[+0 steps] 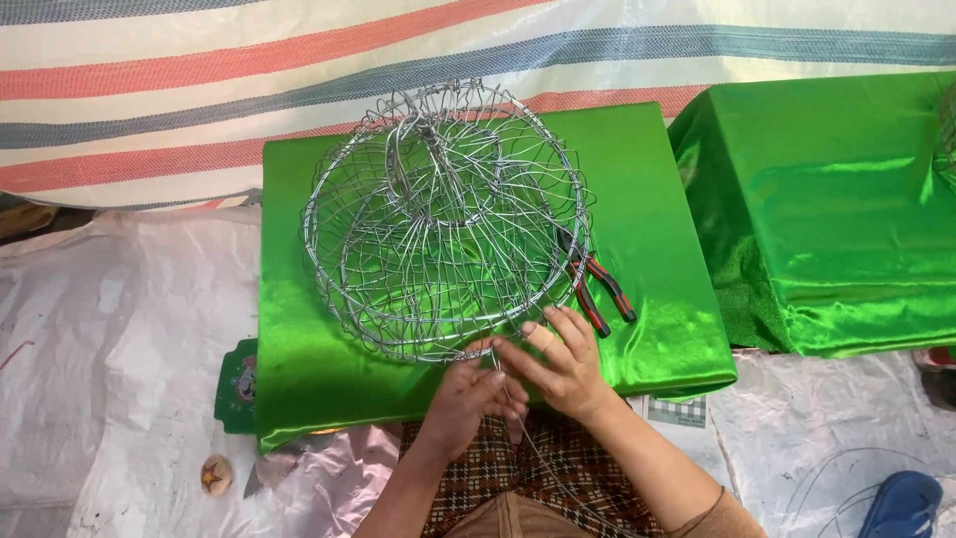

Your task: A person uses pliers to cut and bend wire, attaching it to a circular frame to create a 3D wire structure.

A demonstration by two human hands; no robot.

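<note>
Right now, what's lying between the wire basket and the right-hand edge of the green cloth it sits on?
In the head view, red-and-black pliers lie there, beside the wire basket, on the green cloth, just beyond the right hand.

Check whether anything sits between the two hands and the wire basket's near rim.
Nothing visible does. The left hand and right hand are already at the near rim of the wire basket, pinching a thin wire there. The red-handled pliers lie to the right, off the hands' line.

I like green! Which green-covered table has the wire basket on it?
The left green table, where both hands work; it holds the wire basket and pliers. The right one doesn't.
</note>
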